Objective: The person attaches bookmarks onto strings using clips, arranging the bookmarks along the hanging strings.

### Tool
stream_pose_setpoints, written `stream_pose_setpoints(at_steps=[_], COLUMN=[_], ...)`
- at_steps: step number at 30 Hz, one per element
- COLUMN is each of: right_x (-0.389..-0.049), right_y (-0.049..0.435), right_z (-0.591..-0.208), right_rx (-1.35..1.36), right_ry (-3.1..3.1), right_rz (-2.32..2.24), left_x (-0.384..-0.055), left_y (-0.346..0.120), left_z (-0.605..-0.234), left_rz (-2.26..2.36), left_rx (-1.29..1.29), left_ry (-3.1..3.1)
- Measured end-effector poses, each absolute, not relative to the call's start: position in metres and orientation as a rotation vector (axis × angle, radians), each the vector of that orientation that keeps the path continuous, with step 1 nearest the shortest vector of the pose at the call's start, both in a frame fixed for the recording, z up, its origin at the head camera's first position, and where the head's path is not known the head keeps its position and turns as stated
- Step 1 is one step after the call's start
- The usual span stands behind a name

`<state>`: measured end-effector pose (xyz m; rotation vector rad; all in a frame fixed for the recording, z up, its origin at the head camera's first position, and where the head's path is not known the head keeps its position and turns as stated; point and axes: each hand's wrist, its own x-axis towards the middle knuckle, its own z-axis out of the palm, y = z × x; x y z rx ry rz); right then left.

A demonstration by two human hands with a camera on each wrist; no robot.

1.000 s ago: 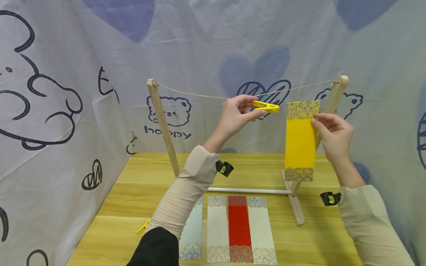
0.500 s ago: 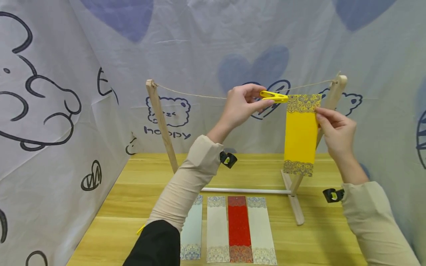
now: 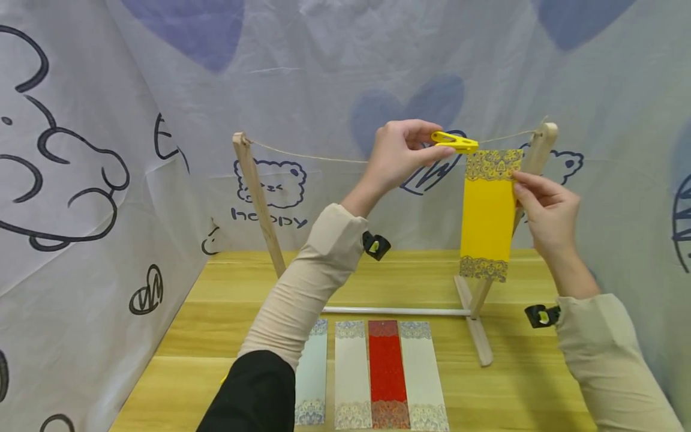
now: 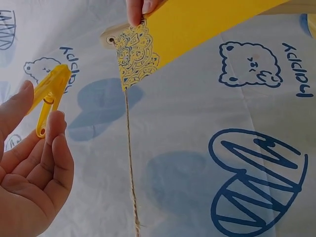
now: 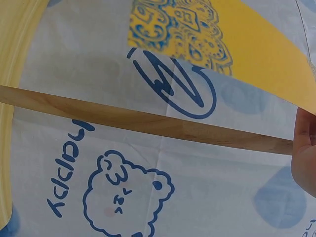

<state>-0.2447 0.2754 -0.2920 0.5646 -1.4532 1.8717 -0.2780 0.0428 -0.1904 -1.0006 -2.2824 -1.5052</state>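
My left hand (image 3: 407, 150) pinches a yellow plastic clothespin (image 3: 454, 142) by its handle ends, between thumb and fingers. The clothespin's tip is right at the top left corner of a yellow paper strip (image 3: 487, 219) with patterned bands at both ends. With thumb and fingertips my right hand (image 3: 547, 210) holds that strip upright by its right edge, near the top. A thin string (image 3: 313, 158) runs behind the strip's top edge. In the left wrist view the clothespin (image 4: 52, 91) stands apart from the strip's patterned corner (image 4: 138, 59).
Two wooden posts (image 3: 259, 201) carry the string, joined low down by a white rod (image 3: 399, 311). On the wooden table (image 3: 178, 348) lie a red strip (image 3: 387, 372), two whitish strips (image 3: 353, 375) and a pale blue strip (image 3: 313, 372). A patterned curtain hangs behind.
My left hand has moved up and right with the clothespin, to the strip's top corner. My right hand has raised the yellow strip slightly, up to the string.
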Motion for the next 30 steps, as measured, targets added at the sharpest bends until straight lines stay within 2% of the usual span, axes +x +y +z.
stream_pose_setpoints(at_steps=[30], right_x=[-0.247], right_y=[0.270], right_z=[-0.289], right_rx=[0.514], right_ry=[-1.461], right_rz=[1.849], left_x=[-0.300], left_y=[0.075], left_z=[-0.168], left_rz=[-1.455], left_rx=[-0.860], left_ry=[-2.475])
